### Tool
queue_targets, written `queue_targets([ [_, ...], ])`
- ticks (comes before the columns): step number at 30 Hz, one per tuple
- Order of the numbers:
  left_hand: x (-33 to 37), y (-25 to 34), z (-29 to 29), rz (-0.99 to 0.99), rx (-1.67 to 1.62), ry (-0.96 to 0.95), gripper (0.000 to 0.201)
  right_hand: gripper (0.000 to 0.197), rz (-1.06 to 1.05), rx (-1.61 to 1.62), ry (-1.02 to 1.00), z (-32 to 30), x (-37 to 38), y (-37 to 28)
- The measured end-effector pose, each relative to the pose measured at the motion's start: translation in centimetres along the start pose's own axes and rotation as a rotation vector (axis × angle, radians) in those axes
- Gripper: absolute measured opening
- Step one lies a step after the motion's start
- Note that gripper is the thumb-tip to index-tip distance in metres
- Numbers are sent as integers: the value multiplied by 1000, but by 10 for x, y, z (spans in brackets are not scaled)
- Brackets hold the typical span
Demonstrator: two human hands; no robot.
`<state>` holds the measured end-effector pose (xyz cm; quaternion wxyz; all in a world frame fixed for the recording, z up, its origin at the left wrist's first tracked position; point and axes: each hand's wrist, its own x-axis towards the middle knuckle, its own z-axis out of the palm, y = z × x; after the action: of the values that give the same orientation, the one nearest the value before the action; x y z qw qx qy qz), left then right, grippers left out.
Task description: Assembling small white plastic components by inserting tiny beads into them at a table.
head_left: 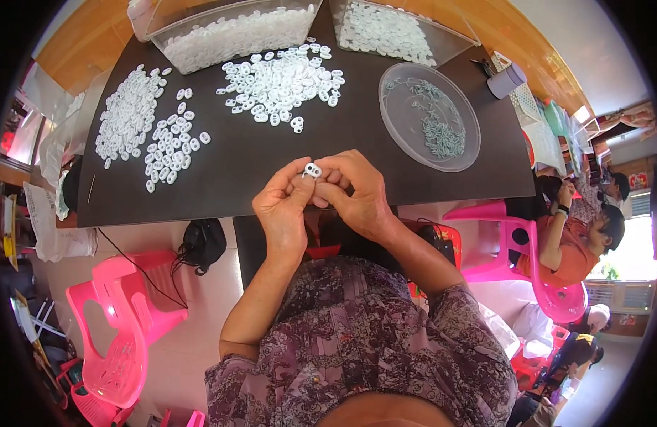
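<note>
Both hands are raised in front of the table's near edge, fingertips together around one small white oval plastic piece with two dark holes point(313, 170). My left hand point(282, 206) pinches it with thumb and fingers from the left. From the other side, the thumb and fingers of my right hand point(362, 196) close on it too. Straight beyond the hands lies a loose heap of similar white pieces point(282, 82). A smaller scatter of them point(173, 146) and a dense pile point(129, 114) are on the left of the dark table point(236, 178).
Two clear bins point(228, 35) point(407, 35) of white pieces line the far edge. A round clear tray point(392, 139) with small grey-green screw-like parts sits at the right, near a lidded jar point(506, 80). Pink chairs point(118, 313) stand beside the table; people point(574, 242) sit at right.
</note>
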<state>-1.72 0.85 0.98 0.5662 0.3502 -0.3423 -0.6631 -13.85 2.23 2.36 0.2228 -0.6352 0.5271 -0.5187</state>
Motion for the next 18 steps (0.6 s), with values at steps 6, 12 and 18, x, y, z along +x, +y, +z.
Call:
queue_targets([
  [6,-2,9,7,-51,-70,49,21,30,-125,-117,-32,-2,2,-1],
  [12,-4,10,6,-35,-54,8,20,32,-152,-126,6,-4,0,1],
  [18,-6,5,-1,16,26,-32,19,26,-140,-118,24,-4,-3,3],
])
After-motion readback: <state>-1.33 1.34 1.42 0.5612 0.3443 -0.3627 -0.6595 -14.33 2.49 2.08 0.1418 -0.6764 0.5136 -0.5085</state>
